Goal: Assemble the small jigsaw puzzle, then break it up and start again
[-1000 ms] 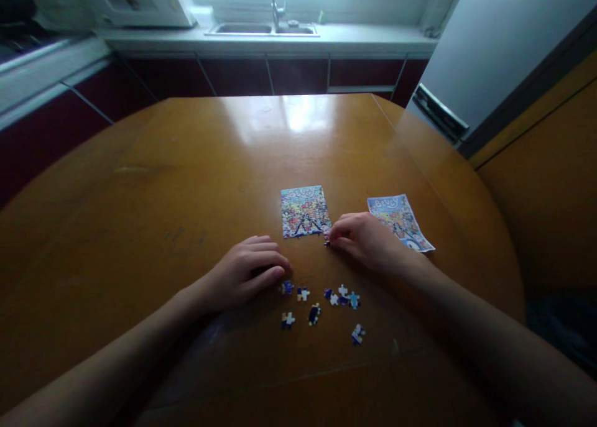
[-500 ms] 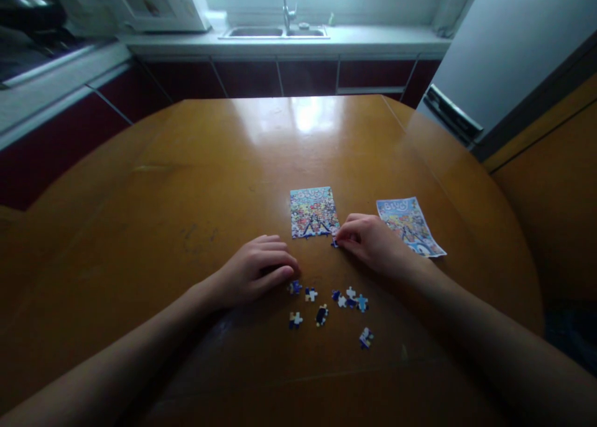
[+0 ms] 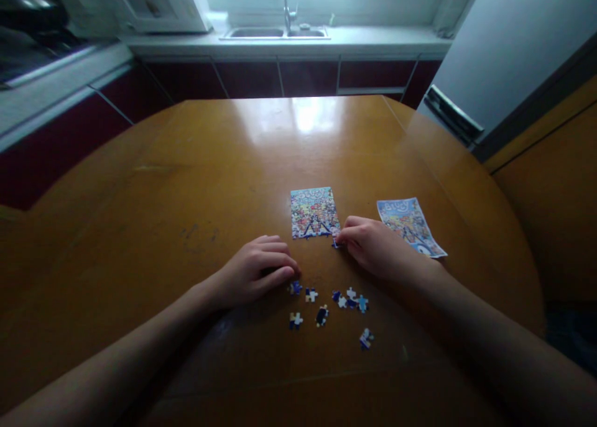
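Note:
A partly assembled jigsaw puzzle [image 3: 313, 212] with a crowded, colourful picture lies flat on the wooden table [image 3: 209, 160]. At its lower right corner my right hand [image 3: 368, 240] pinches a small puzzle piece [image 3: 336, 243], which touches or nearly touches the puzzle's bottom edge. My left hand [image 3: 261, 266] rests on the table below and left of the puzzle, fingers stretched out and holding nothing. Just beyond its fingertips sits a blue puzzle piece [image 3: 295, 288]. Several loose pieces lie nearer to me, among them a dark piece [image 3: 321, 316] and a light blue piece [image 3: 362, 303].
A creased picture sheet [image 3: 405, 219] with a similar design lies right of the puzzle, partly behind my right hand. One loose piece [image 3: 366, 339] is apart from the others, closer to me. Beyond the table stand a counter with a sink [image 3: 275, 33] and a fridge [image 3: 504, 54].
My right hand has shifted very slightly at the puzzle's lower right corner, still pinching the piece. The left hand and the loose pieces stay where they were.

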### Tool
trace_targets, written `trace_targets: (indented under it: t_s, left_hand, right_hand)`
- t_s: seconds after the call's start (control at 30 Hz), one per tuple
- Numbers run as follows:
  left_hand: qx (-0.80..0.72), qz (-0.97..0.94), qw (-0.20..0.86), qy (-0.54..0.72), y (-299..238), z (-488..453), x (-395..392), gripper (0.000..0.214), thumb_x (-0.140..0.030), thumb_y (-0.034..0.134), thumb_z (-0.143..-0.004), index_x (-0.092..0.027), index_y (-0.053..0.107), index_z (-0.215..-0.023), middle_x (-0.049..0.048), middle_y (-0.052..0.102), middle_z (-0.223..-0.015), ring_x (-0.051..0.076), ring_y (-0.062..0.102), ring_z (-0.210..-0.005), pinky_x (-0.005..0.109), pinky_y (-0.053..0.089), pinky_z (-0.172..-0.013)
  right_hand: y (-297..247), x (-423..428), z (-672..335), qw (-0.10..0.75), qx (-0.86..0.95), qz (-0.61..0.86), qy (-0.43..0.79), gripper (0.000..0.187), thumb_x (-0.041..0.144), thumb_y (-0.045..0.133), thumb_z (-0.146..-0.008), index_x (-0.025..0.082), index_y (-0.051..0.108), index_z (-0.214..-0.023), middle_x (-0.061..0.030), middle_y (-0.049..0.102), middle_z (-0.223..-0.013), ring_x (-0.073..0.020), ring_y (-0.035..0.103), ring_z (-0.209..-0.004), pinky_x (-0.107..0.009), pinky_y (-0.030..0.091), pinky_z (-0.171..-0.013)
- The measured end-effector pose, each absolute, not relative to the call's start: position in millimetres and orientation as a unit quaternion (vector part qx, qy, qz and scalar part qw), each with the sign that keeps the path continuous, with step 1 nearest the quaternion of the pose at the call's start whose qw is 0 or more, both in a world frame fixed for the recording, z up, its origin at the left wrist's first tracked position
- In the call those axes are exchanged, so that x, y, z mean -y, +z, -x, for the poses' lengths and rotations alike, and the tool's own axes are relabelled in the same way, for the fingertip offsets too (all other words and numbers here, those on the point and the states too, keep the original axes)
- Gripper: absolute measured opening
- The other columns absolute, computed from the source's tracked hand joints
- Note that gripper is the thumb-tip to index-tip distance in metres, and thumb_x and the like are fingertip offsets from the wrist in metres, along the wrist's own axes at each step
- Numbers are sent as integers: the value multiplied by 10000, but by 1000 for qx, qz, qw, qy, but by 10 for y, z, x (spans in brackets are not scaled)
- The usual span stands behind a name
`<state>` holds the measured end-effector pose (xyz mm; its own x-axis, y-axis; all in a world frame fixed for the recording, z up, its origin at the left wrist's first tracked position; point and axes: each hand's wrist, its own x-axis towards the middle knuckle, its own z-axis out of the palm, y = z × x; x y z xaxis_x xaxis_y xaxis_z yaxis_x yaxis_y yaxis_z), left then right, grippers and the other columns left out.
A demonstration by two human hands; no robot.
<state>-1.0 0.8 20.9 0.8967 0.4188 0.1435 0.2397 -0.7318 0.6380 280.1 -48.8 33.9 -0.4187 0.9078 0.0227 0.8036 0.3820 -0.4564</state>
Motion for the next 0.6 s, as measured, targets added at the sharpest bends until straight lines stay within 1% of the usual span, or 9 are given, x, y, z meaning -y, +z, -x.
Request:
trace_targets:
  t_s: [0.13, 0.23, 0.3, 0.37, 0.5, 0.6]
  left_hand:
    - [-180, -920, 320, 140, 203, 7, -14, 300, -341, 453, -1012, -203, 713, -954, 53, 688, -837, 172, 581, -790, 316, 420, -776]
    - [-179, -920, 320, 139, 195, 9, -18, 287, -334, 461, -1008, -203, 711, -958, 51, 686, -835, 171, 582, -792, 317, 420, -779]
    - [-177, -919, 322, 141, 194, 10, -19, 271, -319, 469, -1005, -202, 709, -961, 48, 684, -839, 167, 582, -799, 315, 417, -781]
    - [-173, -919, 324, 143, 197, 10, -19, 266, -312, 468, -1006, -204, 709, -968, 47, 684, -844, 164, 585, -800, 312, 417, -780]
    - [-174, -919, 324, 143, 205, 10, -20, 277, -323, 466, -1009, -204, 712, -964, 47, 686, -842, 163, 590, -797, 311, 418, -786]
    - [-176, -919, 324, 142, 207, 12, -17, 275, -324, 470, -1008, -204, 712, -957, 48, 686, -844, 163, 588, -797, 312, 412, -784]
  right_hand:
    - [494, 593, -2767, 54, 845, 516, 126, 249, 123, 512, -934, 212, 744, -960, -70, 652, -948, -172, 570, -818, -299, 424, -716]
    - [546, 665, -2701, 11, 861, 505, 66, 214, 124, 540, -918, 165, 713, -1038, -101, 649, -1016, -215, 561, -886, -331, 426, -719]
    - [532, 698, -2650, 6, 869, 493, 36, 201, 142, 558, -916, 131, 696, -1061, -120, 644, -1067, -248, 546, -971, -354, 428, -756]
    - [500, 721, -2607, 6, 876, 482, 18, 189, 157, 573, -912, 111, 694, -1049, -130, 642, -1085, -268, 530, -1013, -372, 422, -779]
    - [465, 744, -2569, -2, 878, 478, -7, 181, 128, 559, -903, 97, 691, -1024, -135, 644, -1074, -268, 533, -985, -378, 411, -780]
    - [484, 752, -2571, -11, 874, 486, -9, 213, 122, 543, -909, 78, 672, -1073, -150, 647, -1082, -273, 540, -1001, -383, 407, -811]
